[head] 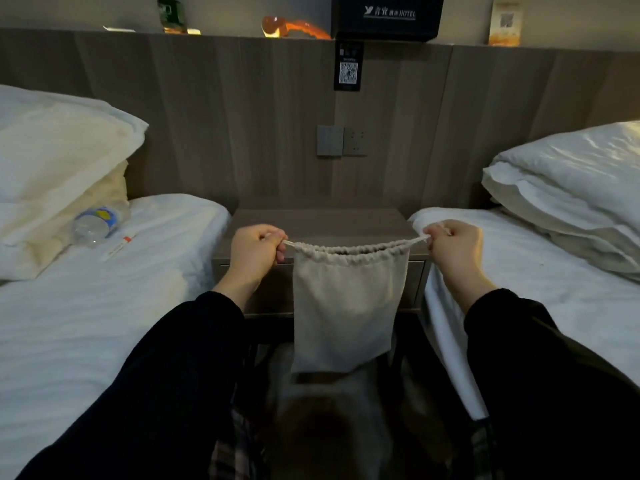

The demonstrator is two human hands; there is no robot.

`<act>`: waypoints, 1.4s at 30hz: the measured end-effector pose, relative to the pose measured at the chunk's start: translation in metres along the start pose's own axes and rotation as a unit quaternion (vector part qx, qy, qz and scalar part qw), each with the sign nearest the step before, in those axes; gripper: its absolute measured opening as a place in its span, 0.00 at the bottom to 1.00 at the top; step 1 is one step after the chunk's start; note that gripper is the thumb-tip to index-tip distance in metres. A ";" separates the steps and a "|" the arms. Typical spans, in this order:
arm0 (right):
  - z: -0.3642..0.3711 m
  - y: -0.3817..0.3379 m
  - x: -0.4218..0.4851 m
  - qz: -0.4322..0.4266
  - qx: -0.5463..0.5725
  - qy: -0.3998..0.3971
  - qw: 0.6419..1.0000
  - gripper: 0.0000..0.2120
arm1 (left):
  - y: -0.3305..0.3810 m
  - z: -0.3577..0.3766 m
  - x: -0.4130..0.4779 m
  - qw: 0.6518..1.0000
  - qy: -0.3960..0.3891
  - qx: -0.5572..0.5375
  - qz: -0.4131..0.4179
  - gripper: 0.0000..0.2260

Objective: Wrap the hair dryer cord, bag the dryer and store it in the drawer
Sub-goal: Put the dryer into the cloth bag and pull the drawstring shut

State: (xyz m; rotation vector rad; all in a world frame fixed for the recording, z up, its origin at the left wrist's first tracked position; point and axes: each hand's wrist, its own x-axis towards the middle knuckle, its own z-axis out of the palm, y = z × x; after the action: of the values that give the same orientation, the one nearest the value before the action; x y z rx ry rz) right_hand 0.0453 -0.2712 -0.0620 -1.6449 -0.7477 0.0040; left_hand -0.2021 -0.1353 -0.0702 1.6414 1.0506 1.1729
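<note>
A beige cloth drawstring bag hangs in the air in front of the wooden nightstand. My left hand grips the left end of its drawstring. My right hand pinches the right end. The cord is stretched level between them and the bag's mouth is gathered but partly open. What is inside the bag is hidden; no hair dryer or cord shows. The nightstand's drawer front shows behind the bag and looks closed.
White beds flank the nightstand, the left bed holding pillows, a plastic water bottle and a small tube. The right bed carries stacked pillows. A socket panel sits on the headboard; a dark box stands on the ledge.
</note>
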 end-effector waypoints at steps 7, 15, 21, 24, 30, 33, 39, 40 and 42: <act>-0.006 0.021 0.003 0.178 0.241 0.107 0.948 0.12 | -0.058 -0.005 0.015 0.976 0.113 -0.105 -0.155 0.08; 0.048 0.000 -0.033 0.107 0.306 -0.205 0.923 0.14 | -0.045 0.002 0.002 0.923 -0.119 0.365 -0.016 0.09; 0.061 -0.007 -0.040 0.125 0.371 -0.285 0.875 0.13 | -0.059 0.049 -0.033 0.848 -0.385 0.353 0.089 0.22; 0.059 -0.009 -0.035 0.126 0.370 -0.284 0.875 0.14 | -0.077 0.075 -0.053 0.848 -0.444 0.283 0.053 0.19; 0.043 0.032 -0.016 0.065 0.132 -0.162 0.976 0.11 | -0.102 0.087 -0.057 0.902 -0.361 0.200 0.126 0.12; 0.037 0.062 -0.010 -0.104 -0.231 -0.138 0.958 0.09 | -0.100 0.088 -0.046 0.894 -0.350 0.219 0.176 0.14; 0.056 0.059 -0.025 -0.115 -0.143 -0.485 0.855 0.08 | -0.086 0.084 -0.012 0.889 -0.346 0.228 0.195 0.10; 0.060 0.060 -0.024 -0.127 -0.170 -0.478 0.852 0.07 | -0.081 0.084 -0.007 0.892 -0.350 0.225 0.179 0.08; 0.068 0.063 -0.022 -0.169 -0.203 -0.400 0.878 0.03 | -0.073 0.085 0.002 0.896 -0.353 0.213 0.165 0.05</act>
State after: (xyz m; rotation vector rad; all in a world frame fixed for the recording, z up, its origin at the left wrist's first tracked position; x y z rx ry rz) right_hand 0.0300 -0.2222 -0.1429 -1.8810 -1.7649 0.3153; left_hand -0.1307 -0.1256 -0.1563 2.4072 0.5790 0.4440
